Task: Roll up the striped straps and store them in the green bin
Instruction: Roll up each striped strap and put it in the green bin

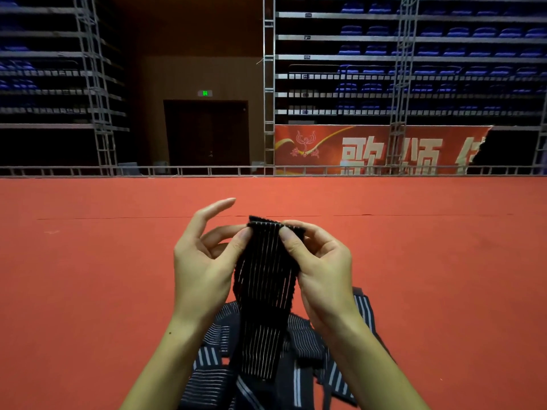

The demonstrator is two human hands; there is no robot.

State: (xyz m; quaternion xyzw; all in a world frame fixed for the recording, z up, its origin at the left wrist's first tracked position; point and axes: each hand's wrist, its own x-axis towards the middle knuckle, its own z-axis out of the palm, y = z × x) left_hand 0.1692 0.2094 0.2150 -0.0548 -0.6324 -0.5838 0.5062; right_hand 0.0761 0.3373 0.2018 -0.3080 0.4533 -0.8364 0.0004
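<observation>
Pinching the top left edge of the striped strap (pixel 265 294) with the left hand (pixel 204 261), thumb on the fabric, index finger pointing up and away. Gripping the folded top right edge with the right hand (pixel 321 267), thumb pressing in front. Hanging down between both wrists onto the pile of straps (pixel 213 380) lying beneath on the red carpet (pixel 88 276).

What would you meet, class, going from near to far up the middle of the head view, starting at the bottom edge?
Pile of striped straps → held strap pinched by left hand and right hand → red floor → metal rail → dark door.
</observation>
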